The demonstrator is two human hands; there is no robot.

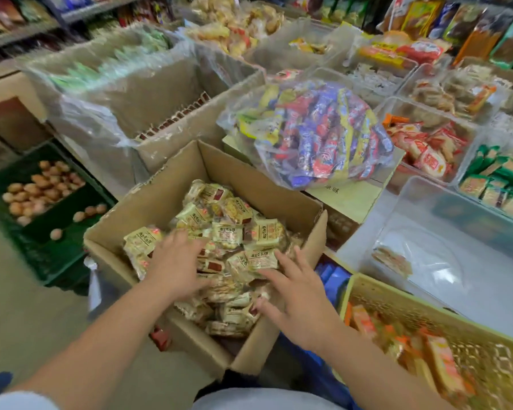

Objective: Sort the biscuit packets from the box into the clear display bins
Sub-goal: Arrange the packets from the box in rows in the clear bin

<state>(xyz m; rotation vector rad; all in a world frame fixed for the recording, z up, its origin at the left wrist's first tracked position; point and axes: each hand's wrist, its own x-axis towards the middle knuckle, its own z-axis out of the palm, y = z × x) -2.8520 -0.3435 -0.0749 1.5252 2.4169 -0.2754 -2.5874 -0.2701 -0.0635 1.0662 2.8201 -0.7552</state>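
**A:** Where are the biscuits?

**B:** They're heaped in the open brown cardboard box point(148, 208), low in the middle of the head view. They are small pale yellow biscuit packets point(228, 232) with dark print, piled nearly to the rim.

**A:** And the hands?

**B:** Both are on the heap. The left hand point(175, 261) lies over the packets on the left, fingers spread and straight, though blurred. The right hand point(296, 294) rests flat near the box's right corner, fingers splayed. Neither hand is grasping anything.

**A:** The bin?

**B:** A large clear plastic display bin point(403, 220) stands to the right of the box, apart from both hands. One flat packet point(393, 261) lies on its floor.

**A:** What else is around?

**B:** A yellow woven plastic basket point(367, 281) of orange packets sits at the near right. A clear bag point(314, 134) of blue, red and yellow wrapped snacks lies behind the box. On the left is a dark green crate point(57, 261) of brown eggs point(36, 190).
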